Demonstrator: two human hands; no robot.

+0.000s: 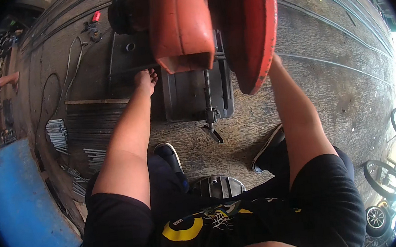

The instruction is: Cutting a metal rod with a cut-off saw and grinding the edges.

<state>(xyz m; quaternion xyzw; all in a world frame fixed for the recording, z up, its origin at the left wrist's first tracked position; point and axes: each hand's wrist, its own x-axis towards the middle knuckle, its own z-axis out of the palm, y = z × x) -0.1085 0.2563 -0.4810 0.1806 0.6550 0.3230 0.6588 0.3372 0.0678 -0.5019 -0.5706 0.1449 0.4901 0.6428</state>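
Note:
A red-orange chop saw point(181, 25) stands in front of me, with a red disc guard point(265, 26) on its right side. Its dark metal base point(186, 96) carries a threaded clamp screw point(207, 89) with a crank handle point(214, 134) at the near end. My left hand point(146, 82) is beside the left of the base, fingers curled in; what they hold, if anything, cannot be made out. My right hand point(275, 63) reaches behind the guard, which hides its fingers. A thin metal rod point(325, 61) runs rightward from near that hand.
Dark rods point(95, 121) and short cut pieces point(57, 136) lie on the floor at left, near a blue panel point(24, 197). Long rods point(336, 24) cross the far right. A bicycle point(386, 177) and a wheel point(376, 219) are at right. Another person's arm point(9, 79) shows far left.

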